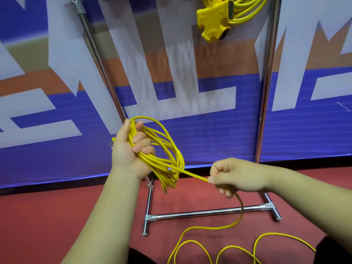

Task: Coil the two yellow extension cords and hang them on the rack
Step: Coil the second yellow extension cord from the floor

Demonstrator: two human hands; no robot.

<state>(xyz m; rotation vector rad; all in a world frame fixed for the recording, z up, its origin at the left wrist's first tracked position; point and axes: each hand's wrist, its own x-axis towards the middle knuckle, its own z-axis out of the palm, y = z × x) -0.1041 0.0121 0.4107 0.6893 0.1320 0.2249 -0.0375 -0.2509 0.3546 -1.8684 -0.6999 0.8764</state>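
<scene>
My left hand (131,149) grips a bundle of yellow cord loops (167,149), held up in front of the rack's left post. From the bundle a strand runs right into my right hand (234,176), which pinches it with fingers curled round it. Below that hand the loose yellow cord (207,228) drops to the red floor and lies in wavy loops near the bottom edge. A second yellow cord (245,10), coiled, hangs at the top of the chrome rack (266,88) with its yellow multi-outlet block (213,20) dangling.
The rack's base bar (205,213) and two short feet rest on the red floor directly under my hands. A blue, white and orange banner wall (209,134) stands close behind the rack. Dark clothing shows at the bottom edge.
</scene>
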